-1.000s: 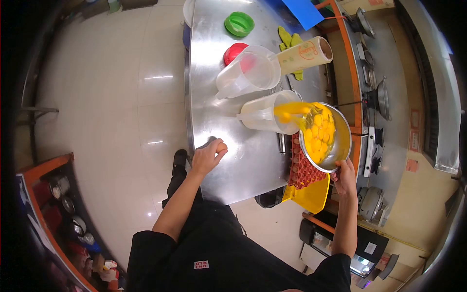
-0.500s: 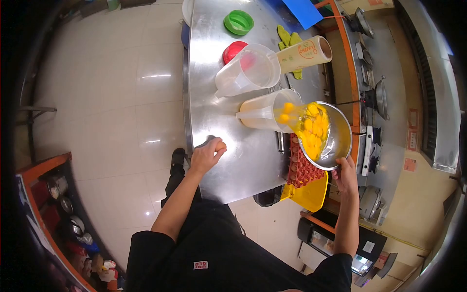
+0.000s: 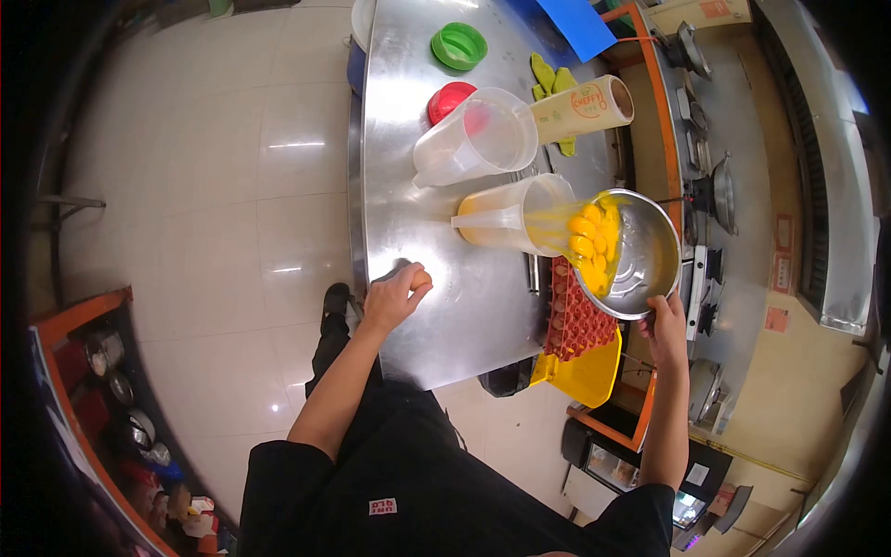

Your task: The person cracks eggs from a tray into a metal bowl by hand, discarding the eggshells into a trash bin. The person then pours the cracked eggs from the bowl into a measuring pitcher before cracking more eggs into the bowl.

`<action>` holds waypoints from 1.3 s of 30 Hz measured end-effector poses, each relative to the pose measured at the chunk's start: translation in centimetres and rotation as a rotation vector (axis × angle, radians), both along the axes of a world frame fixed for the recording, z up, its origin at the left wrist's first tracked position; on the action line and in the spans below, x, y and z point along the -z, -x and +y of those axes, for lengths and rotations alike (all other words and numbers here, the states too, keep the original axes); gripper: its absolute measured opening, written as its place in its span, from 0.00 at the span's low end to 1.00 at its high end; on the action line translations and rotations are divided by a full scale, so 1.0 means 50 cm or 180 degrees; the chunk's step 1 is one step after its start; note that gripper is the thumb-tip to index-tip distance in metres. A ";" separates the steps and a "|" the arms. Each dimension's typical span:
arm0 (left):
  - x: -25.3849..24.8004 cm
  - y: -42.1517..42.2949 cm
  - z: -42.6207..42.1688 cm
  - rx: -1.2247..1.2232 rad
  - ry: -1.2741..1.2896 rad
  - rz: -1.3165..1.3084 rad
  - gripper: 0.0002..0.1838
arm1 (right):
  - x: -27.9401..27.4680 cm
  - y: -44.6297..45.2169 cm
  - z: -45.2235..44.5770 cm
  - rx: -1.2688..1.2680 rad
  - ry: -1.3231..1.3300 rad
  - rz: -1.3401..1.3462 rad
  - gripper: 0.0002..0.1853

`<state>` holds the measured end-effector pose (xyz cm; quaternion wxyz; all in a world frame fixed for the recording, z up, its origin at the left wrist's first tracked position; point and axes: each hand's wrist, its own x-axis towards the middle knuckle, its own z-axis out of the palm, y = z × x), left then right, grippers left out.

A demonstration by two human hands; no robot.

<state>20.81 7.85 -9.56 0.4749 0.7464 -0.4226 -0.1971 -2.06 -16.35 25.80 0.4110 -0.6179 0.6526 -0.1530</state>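
Right hand pinches the near rim of a round, shiny metal bowl, seemingly its best hold; wet yellow yolks likely shift its weight. Left hand encloses a fragile-looking brown egg.

Curled left grip, closed right grip

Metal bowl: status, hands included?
Right hand grips tilted metal bowl. Left hand holds what looks like an egg. Yolks massed toward nearer pitcher; nothing visibly blocking.

The bowl partly hides the red tray.
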 end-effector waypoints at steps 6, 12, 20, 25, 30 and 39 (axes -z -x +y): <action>-0.002 -0.001 0.000 -0.0009 0.0087 -0.0023 0.21 | -0.003 -0.006 -0.010 -0.0117 0.0100 0.0116 0.09; -0.004 -0.002 0.002 0.0028 -0.0021 -0.0009 0.22 | -0.015 -0.025 -0.021 -0.0203 0.0290 0.0261 0.10; -0.014 -0.005 0.004 0.0073 -0.0069 0.0160 0.22 | -0.009 -0.041 -0.031 -0.0541 0.0506 0.0452 0.11; -0.021 -0.007 0.006 0.0099 -0.0127 0.0326 0.20 | -0.009 -0.053 -0.025 -0.0693 0.0634 0.0532 0.12; -0.015 -0.006 0.006 0.0106 -0.0138 0.0250 0.21 | -0.008 -0.052 -0.025 -0.0772 0.0955 0.0645 0.18; -0.006 -0.004 0.004 0.0032 0.0041 -0.0022 0.23 | -0.014 -0.076 -0.005 -0.1369 0.2359 0.1624 0.30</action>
